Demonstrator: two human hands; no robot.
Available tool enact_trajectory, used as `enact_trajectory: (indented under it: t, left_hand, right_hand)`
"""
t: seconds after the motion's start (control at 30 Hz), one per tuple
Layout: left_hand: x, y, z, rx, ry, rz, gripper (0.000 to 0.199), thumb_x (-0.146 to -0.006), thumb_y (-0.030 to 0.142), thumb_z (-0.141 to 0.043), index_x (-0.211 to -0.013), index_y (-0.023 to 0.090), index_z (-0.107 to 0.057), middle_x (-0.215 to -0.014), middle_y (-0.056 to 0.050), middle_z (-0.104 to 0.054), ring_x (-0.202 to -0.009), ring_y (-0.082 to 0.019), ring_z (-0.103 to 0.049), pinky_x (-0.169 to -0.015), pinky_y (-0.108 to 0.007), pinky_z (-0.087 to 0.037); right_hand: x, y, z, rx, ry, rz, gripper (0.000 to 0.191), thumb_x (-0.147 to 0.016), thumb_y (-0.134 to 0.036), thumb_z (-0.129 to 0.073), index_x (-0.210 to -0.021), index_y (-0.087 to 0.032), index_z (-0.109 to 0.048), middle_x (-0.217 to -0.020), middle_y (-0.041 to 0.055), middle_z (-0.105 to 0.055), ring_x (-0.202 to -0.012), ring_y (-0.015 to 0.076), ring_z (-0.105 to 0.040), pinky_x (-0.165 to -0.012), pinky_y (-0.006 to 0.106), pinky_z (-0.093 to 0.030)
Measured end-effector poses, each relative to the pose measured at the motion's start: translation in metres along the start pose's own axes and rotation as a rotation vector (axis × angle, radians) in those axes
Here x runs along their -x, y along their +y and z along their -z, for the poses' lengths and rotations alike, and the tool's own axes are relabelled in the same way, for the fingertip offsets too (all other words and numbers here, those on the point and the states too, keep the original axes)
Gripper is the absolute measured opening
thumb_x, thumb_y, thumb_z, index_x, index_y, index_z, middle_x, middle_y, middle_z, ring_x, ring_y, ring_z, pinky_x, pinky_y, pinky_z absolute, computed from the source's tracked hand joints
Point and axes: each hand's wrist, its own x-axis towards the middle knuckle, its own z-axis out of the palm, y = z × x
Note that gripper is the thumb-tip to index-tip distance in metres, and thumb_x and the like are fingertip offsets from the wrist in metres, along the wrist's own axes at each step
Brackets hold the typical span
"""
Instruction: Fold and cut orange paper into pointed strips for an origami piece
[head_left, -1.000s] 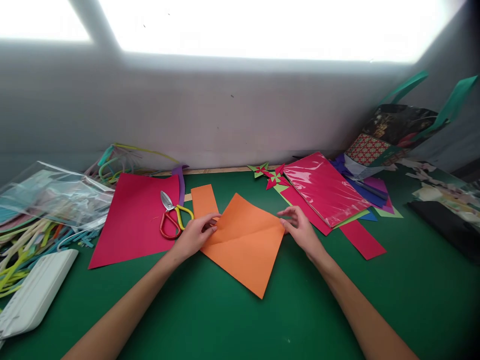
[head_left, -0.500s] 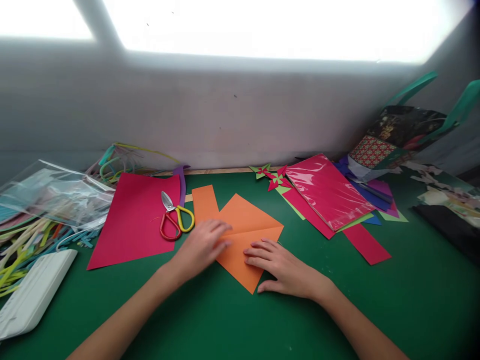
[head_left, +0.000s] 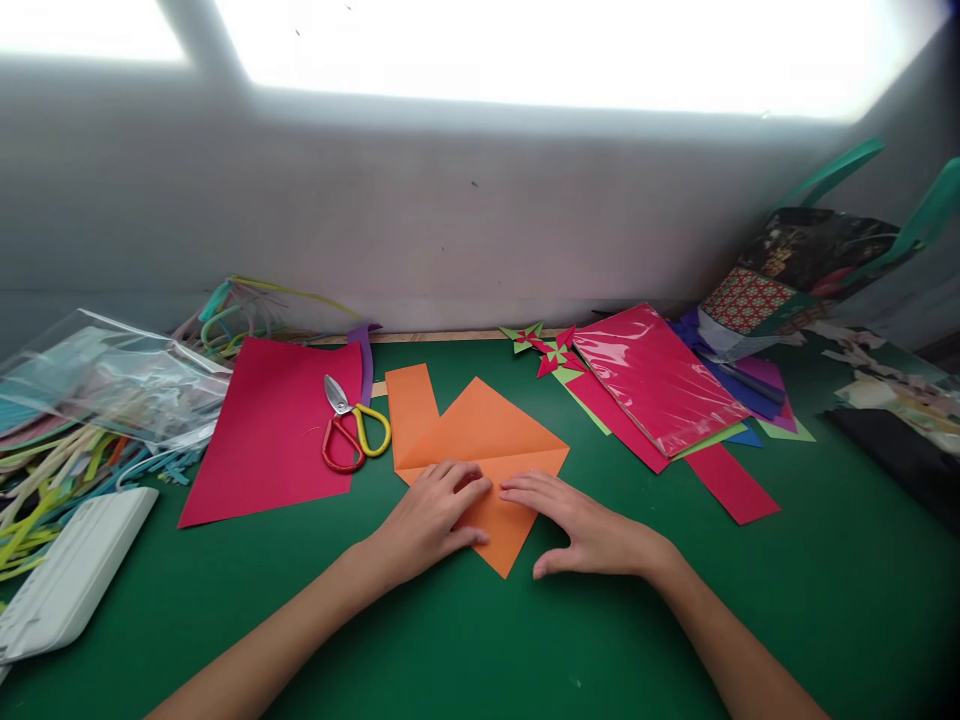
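Observation:
A square of orange paper (head_left: pixel 480 425) lies turned like a diamond on the green table, with a crease running across it. My left hand (head_left: pixel 439 515) rests on its lower left part, fingers stretched and nothing gripped. Over the lower right edge lies my right hand (head_left: pixel 581 525), its fingers extended and the thumb apart. An orange paper strip (head_left: pixel 411 395) sits at the upper left, against the square. Left of it, scissors (head_left: pixel 349 430) with one red and one yellow handle lie on a red sheet (head_left: pixel 262 440).
A white device (head_left: pixel 75 575) and colourful strips (head_left: pixel 45 490) lie at the left, beside clear plastic (head_left: pixel 150 385). Red-and-green paper stars (head_left: pixel 559 352) sit near the wall. A plastic-wrapped red paper pack (head_left: pixel 660 380), a red strip (head_left: pixel 735 485) and a patterned bag (head_left: pixel 802 260) are at the right.
My left hand has moved down and right across the orange paper, uncovering the crease's left end. My right hand has shifted slightly right, its thumb farther from the paper.

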Motion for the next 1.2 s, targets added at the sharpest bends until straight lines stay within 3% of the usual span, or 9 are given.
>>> enact_trajectory:
  t: [0.17,0.3,0.43,0.53,0.77,0.83,0.97,1.1,1.2]
  left_hand:
    - [0.005,0.022,-0.01,-0.001,0.054,0.021,0.09,-0.082,0.067,-0.078,-0.154,0.026,-0.043,-0.155,-0.014,-0.051,-0.14,-0.039,-0.047,-0.119,-0.056,-0.033]
    - [0.003,0.026,-0.012,0.001,0.051,0.046,0.078,-0.086,0.056,-0.079,-0.151,0.029,-0.047,-0.15,-0.012,-0.056,-0.136,-0.037,-0.052,-0.114,-0.054,-0.039]
    - [-0.003,0.011,-0.004,0.07,0.056,0.059,0.06,-0.096,0.045,-0.071,-0.15,0.029,-0.049,-0.143,-0.011,-0.063,-0.129,-0.033,-0.06,-0.109,-0.049,-0.047]
    - [-0.003,-0.003,0.005,0.197,0.029,0.066,0.062,-0.1,0.043,-0.068,-0.155,0.031,-0.043,-0.138,-0.009,-0.068,-0.126,-0.03,-0.064,-0.106,-0.045,-0.051]
    - [0.016,-0.01,0.011,0.282,-0.046,-0.045,0.052,-0.103,0.042,-0.064,-0.152,0.033,-0.049,-0.137,-0.008,-0.069,-0.122,-0.027,-0.068,-0.101,-0.038,-0.055]
    - [0.021,-0.008,0.003,0.264,0.018,-0.02,0.043,-0.107,0.035,-0.056,-0.15,0.031,-0.051,-0.131,-0.008,-0.072,-0.117,-0.025,-0.07,-0.098,-0.038,-0.057]
    - [0.022,-0.007,-0.011,0.27,0.096,0.064,0.046,-0.109,0.029,-0.051,-0.154,0.031,-0.046,-0.141,-0.008,-0.068,-0.122,-0.026,-0.069,-0.102,-0.041,-0.056]
    - [0.016,-0.005,-0.011,0.351,0.054,0.128,0.054,-0.107,0.033,-0.055,-0.159,0.034,-0.04,-0.129,-0.006,-0.072,-0.108,-0.023,-0.072,-0.095,-0.038,-0.057]
    - [0.013,-0.003,-0.008,0.407,0.057,0.169,0.055,-0.107,0.034,-0.054,-0.159,0.033,-0.038,-0.122,-0.005,-0.072,-0.106,-0.023,-0.071,-0.093,-0.036,-0.056]
  right_hand:
    - [0.0,-0.002,-0.002,0.03,0.02,-0.005,0.078,-0.091,-0.046,-0.079,-0.16,-0.035,-0.044,-0.164,0.0074,-0.048,-0.152,0.0322,-0.041,-0.124,0.049,-0.039]
    - [0.002,-0.002,0.001,-0.017,0.115,-0.024,0.058,-0.1,-0.039,-0.07,-0.155,-0.035,-0.051,-0.157,0.0063,-0.055,-0.146,0.0286,-0.05,-0.121,0.047,-0.045]
    - [0.001,0.0,0.001,0.031,0.168,0.055,0.064,-0.095,-0.038,-0.076,-0.154,-0.032,-0.05,-0.151,0.0083,-0.06,-0.143,0.0314,-0.052,-0.121,0.051,-0.044]
    - [-0.005,0.002,-0.009,0.146,0.26,0.079,0.053,-0.1,-0.02,-0.064,-0.151,-0.031,-0.052,-0.14,0.0084,-0.067,-0.133,0.0308,-0.059,-0.116,0.056,-0.047]
    - [-0.017,-0.004,-0.029,0.098,0.459,0.014,0.017,-0.106,-0.021,-0.055,-0.105,-0.026,-0.071,-0.093,0.0059,-0.074,-0.093,0.026,-0.069,-0.084,0.044,-0.058]
    - [-0.015,-0.005,-0.031,0.087,0.478,0.0,0.018,-0.106,-0.023,-0.056,-0.117,-0.027,-0.07,-0.099,0.0062,-0.076,-0.095,0.026,-0.071,-0.084,0.043,-0.059]
    - [-0.009,-0.005,-0.035,0.277,0.604,0.131,0.06,-0.105,-0.014,-0.054,-0.16,-0.033,-0.039,-0.137,0.0114,-0.07,-0.121,0.0279,-0.069,-0.098,0.048,-0.059]
    - [-0.002,-0.017,-0.039,0.587,0.554,0.313,0.067,-0.103,-0.012,-0.055,-0.165,-0.03,-0.034,-0.153,0.0102,-0.06,-0.143,0.0295,-0.055,-0.119,0.053,-0.046]
    - [0.001,-0.031,-0.044,0.699,0.419,0.263,0.062,-0.108,-0.033,-0.053,-0.165,-0.016,-0.035,-0.161,0.0121,-0.051,-0.153,0.0334,-0.042,-0.124,0.054,-0.04]
